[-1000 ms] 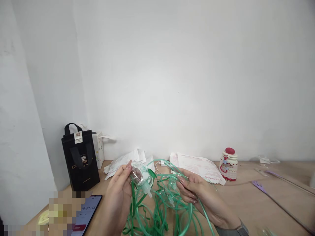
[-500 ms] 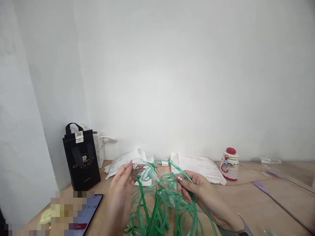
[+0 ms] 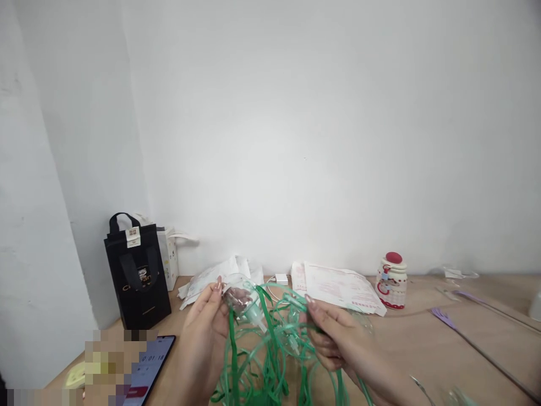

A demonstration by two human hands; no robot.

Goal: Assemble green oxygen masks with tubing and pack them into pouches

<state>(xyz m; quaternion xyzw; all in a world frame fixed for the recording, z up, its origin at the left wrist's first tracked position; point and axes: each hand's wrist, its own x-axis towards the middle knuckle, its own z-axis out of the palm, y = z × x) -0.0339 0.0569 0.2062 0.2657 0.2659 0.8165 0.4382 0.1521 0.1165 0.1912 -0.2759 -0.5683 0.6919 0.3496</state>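
My left hand (image 3: 210,316) grips a clear oxygen mask (image 3: 242,299) by its rim, its fingers showing through the plastic. From the mask hang green elastic straps (image 3: 270,324), and its pale green connector (image 3: 256,317) points down to the right. My right hand (image 3: 332,330) is closed around green tubing (image 3: 298,303), pinched between thumb and fingers. Under and between both hands lies a tangled heap of green tubing and straps (image 3: 270,378), with a clear connector (image 3: 293,343) among it. Which tube belongs to the held mask I cannot tell.
A black gift bag (image 3: 137,276) and a white box (image 3: 169,254) stand at the back left, near a phone (image 3: 154,366). Printed paper packets (image 3: 342,286) lie along the wall. A patterned jar (image 3: 391,282) and purple-tipped rods (image 3: 469,341) are on the right.
The mask has tilted, its connector now pointing further downward. My right hand has turned and shifted its hold on the tubing, which no longer arches as high above the hand.
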